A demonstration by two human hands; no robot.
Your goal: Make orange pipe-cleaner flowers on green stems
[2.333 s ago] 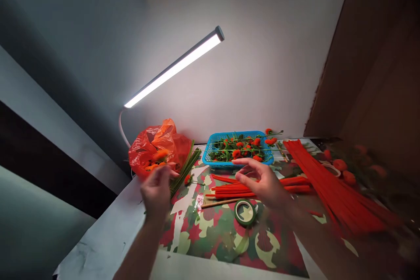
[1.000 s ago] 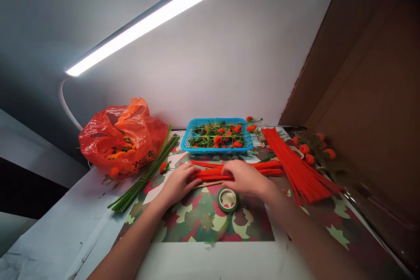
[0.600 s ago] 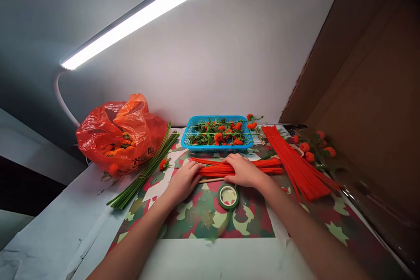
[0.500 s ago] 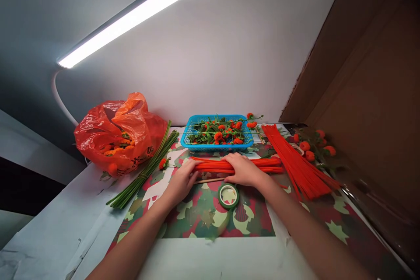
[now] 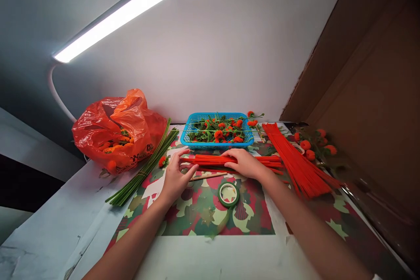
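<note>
A bundle of orange-red pipe cleaners (image 5: 210, 160) lies crosswise on the patterned mat. My right hand (image 5: 244, 162) rests over its middle, fingers curled around the stems, the undersides of the fingers hidden. At the bundle's left end is my left hand (image 5: 175, 177), its thumb and fingers apart around the stem tips. Just below the bundle lies a thin wooden stick (image 5: 208, 176). Nearer to me is a roll of green tape (image 5: 228, 194) with a loose end trailing. A red pompom flower (image 5: 163, 161) sits beyond my left fingers.
Behind stands a blue basket (image 5: 187, 144) of red flowers and green stems. An orange plastic bag (image 5: 98, 140) and a tied bundle of green stems (image 5: 141, 170) lie left. More orange-red pipe cleaners (image 5: 298, 162) and flowers (image 5: 310, 155) lie right, beside a cardboard panel (image 5: 367, 96). A lamp (image 5: 138, 8) hangs overhead.
My left hand has loosened and shifted slightly left, its thumb and fingers now spread at the bundle's end. My right hand stays on the bundle. The view has tilted slightly.
</note>
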